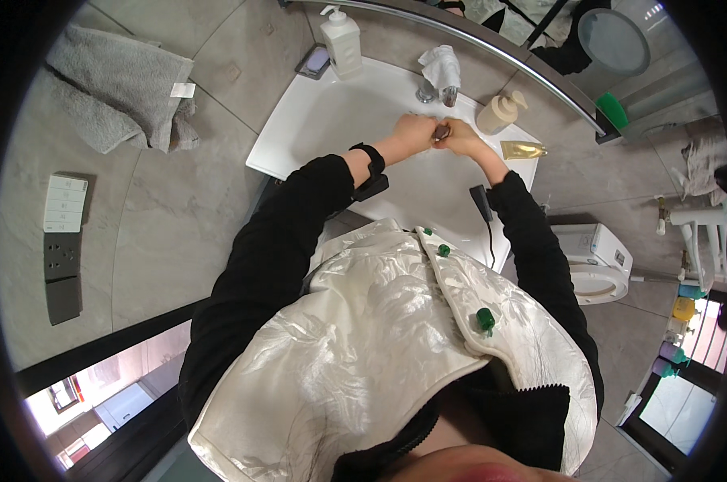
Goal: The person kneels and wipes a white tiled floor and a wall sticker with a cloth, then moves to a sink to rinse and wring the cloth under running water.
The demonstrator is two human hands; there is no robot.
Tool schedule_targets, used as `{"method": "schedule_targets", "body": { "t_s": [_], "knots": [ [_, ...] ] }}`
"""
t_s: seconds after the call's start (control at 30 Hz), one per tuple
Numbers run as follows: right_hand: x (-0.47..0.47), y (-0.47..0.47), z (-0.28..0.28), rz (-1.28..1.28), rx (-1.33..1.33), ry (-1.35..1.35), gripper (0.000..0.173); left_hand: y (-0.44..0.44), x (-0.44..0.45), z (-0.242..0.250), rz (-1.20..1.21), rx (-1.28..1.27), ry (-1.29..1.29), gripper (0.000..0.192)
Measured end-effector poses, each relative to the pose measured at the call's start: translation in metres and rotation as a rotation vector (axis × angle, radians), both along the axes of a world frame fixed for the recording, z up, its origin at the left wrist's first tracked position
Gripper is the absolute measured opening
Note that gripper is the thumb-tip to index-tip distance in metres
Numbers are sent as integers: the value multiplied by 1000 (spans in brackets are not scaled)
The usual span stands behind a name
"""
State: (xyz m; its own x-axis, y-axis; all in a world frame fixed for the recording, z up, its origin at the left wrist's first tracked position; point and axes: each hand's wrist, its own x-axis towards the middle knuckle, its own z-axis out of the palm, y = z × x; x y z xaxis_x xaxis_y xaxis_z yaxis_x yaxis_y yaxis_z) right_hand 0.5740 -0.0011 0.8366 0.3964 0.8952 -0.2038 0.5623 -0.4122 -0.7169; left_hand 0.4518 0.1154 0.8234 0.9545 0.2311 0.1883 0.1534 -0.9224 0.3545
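Both my hands meet over the white washbasin (339,114), just in front of the chrome faucet (450,96). A small dark brownish object (441,132), too small to identify, sits between them. My left hand (416,134) is curled against one side of it, its fingers largely hidden. My right hand (460,137) pinches it from the other side. A white cloth (441,65) is draped over the faucet. Black straps with dark devices circle my wrists or sleeves.
A white pump bottle (343,45) and a soap dish (306,65) with purple soap stand at the basin's back left. A beige pump bottle (497,114) and a gold tube (522,150) lie right. A metal rail (496,48) crosses above; a toilet (598,265) is at right.
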Motion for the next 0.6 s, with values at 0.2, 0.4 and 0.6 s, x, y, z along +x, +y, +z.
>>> {"method": "schedule_targets", "body": {
  "t_s": [0.2,0.4,0.6],
  "knots": [
    [-44,-36,46,100,486,-518,79,16,-9,48,135,-883,381,29],
    [-54,-46,95,341,458,-841,51,-5,-17,101,-296,-1508,1053,40],
    [-50,-45,93,320,52,-985,16,-12,-15,96,-237,-1132,822,33]
  ]
}}
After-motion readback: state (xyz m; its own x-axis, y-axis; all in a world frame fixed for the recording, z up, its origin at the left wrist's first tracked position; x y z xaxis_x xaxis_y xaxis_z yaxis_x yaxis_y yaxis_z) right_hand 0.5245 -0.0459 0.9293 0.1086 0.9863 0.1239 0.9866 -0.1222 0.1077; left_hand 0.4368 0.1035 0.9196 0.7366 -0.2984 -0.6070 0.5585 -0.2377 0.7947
